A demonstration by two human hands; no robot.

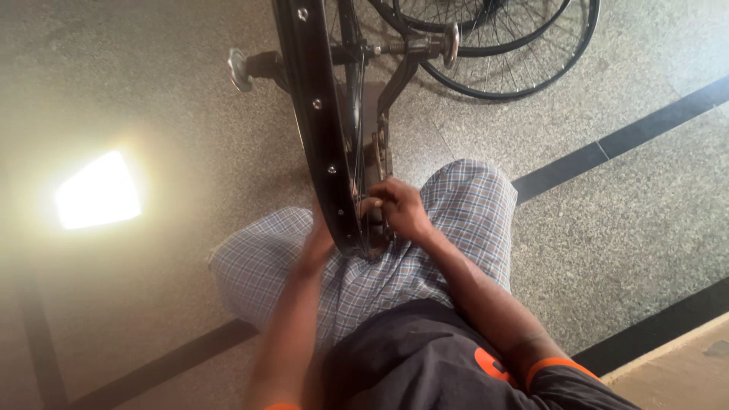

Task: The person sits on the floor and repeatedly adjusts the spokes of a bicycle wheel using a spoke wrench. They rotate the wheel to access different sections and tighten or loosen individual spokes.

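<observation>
Down at the person's lap, a black bicycle wheel rim (315, 114) stands upright on edge in a dark truing stand (377, 114), running away from the body toward the top of the view. No packages, labels or signs show here; the only marked shape is an orange patch (492, 366) on the dark shirt, near the right forearm.

The right hand (402, 209) sits against the near end of the rim, on its right side, fingers curled in and pinched together at the spokes (357, 137); what sits between the fingertips is too small to tell. That grip is closed tight, wrist bent, forearm coming up from the lower right with an orange-edged sleeve (558, 366) at the elbow.

The left hand (319, 239) is on the other side of the rim, pressed against its left face just below the right hand's level. Its fingers are hidden behind the rim, so whether this grip is clamped or loose I cannot tell. The forearm runs straight up from the bottom edge.

Both hands rest above checked shorts (471, 205), knees spread either side of the stand. Beyond the grip, well apart, more spoked wheels (516, 45) lie on the speckled stone floor (645, 212), crossed by dark strips. A bright glare patch (97, 190) sits far left of the left hand.
</observation>
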